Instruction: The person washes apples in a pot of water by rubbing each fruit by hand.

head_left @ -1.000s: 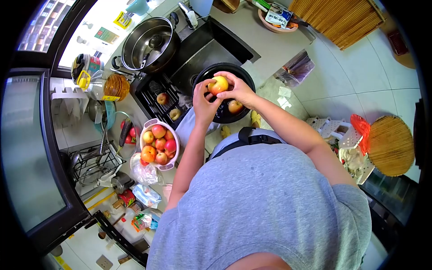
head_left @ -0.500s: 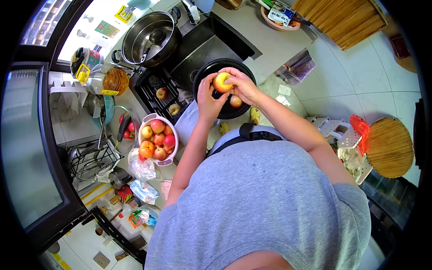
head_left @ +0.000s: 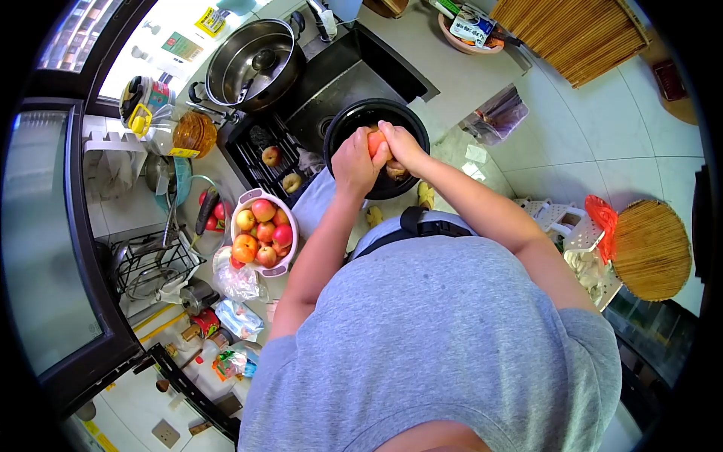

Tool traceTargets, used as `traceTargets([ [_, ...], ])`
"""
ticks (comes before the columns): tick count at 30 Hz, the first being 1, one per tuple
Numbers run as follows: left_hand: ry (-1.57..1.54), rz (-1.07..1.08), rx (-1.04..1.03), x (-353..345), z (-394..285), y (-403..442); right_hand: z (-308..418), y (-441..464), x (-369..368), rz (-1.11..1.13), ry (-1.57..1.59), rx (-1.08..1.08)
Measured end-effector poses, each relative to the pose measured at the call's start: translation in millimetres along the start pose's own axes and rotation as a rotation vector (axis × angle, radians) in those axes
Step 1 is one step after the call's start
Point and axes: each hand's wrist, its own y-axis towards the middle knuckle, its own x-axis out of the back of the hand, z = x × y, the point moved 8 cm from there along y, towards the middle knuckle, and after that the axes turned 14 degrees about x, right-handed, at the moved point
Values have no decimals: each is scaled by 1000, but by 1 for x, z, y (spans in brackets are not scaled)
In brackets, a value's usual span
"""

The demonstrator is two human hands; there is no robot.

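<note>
Both my hands are wrapped round one reddish apple (head_left: 374, 142) above a black basin (head_left: 413, 120). My left hand (head_left: 355, 163) closes on its left side, and my right hand (head_left: 404, 148) grips it from the right. Much of the apple is hidden by my fingers. Below my hands, another apple (head_left: 397, 170) lies inside the basin, partly covered. On the black drain rack (head_left: 249, 154) to the left sit an apple (head_left: 271, 156) and a second, paler apple (head_left: 291, 182).
A white colander (head_left: 291, 248) full of apples stands on the counter at left. Behind is the dark sink (head_left: 361, 79), with a large steel pot (head_left: 252, 64) beside it. An oil bottle (head_left: 192, 135) stands near the window. Wire racks and bags are further left.
The apple has turned from its yellow side to a redder side. My hands have closed more tightly round it, and my left hand now shows its back.
</note>
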Motion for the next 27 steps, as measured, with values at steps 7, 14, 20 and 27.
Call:
traceTargets([
  [7,-190,-89,516,-21,53,15,69,-29,-24,-182,-749,571],
  [14,83,39,458,-8,21,9,53,-15,-1,-117,-434,360],
  [20,-29,-37,260,-2,7,4,30,-7,-8,17,-146,174],
  [27,-184,-191,454,4,15,8,39,-3,-14,-85,-375,553],
])
